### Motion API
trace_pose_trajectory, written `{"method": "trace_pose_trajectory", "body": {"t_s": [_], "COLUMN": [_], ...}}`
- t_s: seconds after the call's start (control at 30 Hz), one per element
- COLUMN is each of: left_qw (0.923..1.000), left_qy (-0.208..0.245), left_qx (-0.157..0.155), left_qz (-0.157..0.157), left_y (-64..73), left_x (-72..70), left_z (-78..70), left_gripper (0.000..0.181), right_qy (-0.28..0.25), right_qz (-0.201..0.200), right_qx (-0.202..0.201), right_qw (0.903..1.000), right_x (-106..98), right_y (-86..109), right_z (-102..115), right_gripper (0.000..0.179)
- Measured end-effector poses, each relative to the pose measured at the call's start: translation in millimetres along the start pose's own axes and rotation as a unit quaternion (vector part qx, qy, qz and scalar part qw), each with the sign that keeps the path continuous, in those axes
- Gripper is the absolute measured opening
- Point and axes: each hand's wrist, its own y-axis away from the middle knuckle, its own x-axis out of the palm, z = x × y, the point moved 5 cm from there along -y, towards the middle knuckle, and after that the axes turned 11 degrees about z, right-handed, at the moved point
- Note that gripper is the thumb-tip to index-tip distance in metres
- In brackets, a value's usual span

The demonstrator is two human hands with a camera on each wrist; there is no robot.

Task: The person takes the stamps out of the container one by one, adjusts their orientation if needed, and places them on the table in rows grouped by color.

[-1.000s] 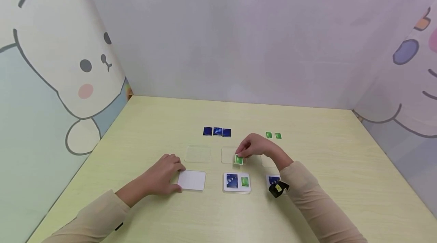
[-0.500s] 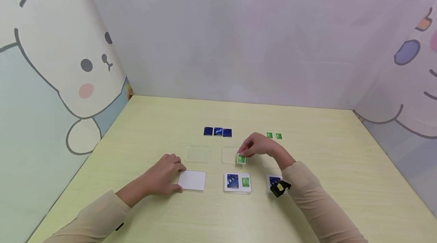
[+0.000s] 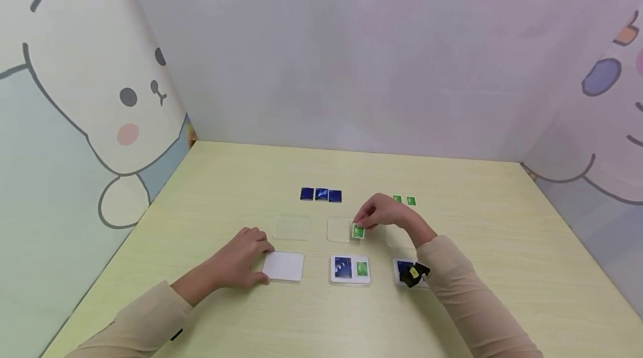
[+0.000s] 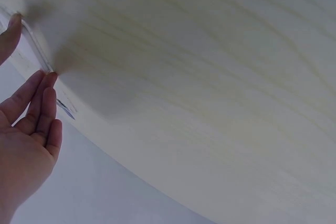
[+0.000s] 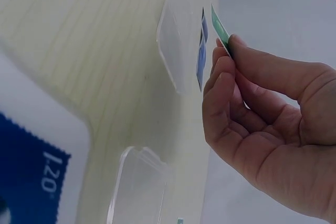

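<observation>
My right hand pinches a small green stamp between thumb and fingers, above a clear plastic lid. The right wrist view shows this stamp tilted at the fingertips. My left hand holds the left side of a white card in a clear case, thumb and a finger at its near and far corners. A second case in the middle bears a blue stamp and a green stamp. A third case to the right is partly hidden by a black wrist camera.
Three blue stamps lie in a row at the back. To their right are two green stamps, one partly behind my right hand. Other clear lids lie left and right of the middle one. Curtains surround the table.
My right hand has drifted slightly right and away from me with the green stamp, over the middle lid. The left hand has stayed at the white card's case.
</observation>
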Motion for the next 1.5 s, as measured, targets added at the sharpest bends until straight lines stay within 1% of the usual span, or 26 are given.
{"method": "trace_pose_trajectory", "body": {"t_s": [0.37, 0.67, 1.5], "left_qw": [1.0000, 1.0000, 0.9999], "left_qy": [0.001, 0.000, 0.002], "left_qx": [-0.002, -0.006, -0.010], "left_qz": [-0.003, 0.001, 0.009], "left_y": [0.4, -0.1, -0.4], "left_x": [1.6, 1.3, -1.2], "left_z": [0.6, 0.5, -1.2], "left_gripper": [0.046, 0.046, 0.047], "right_qy": [0.003, 0.009, 0.022], "right_qz": [0.005, 0.000, -0.009], "right_qx": [0.010, 0.004, 0.023], "right_qw": [0.9999, 1.0000, 0.9994], "right_x": [-6, -11, -36], "right_y": [-1.1, -1.4, -0.3], "right_z": [-2, -2, -8], "right_gripper": [0.015, 0.015, 0.017]}}
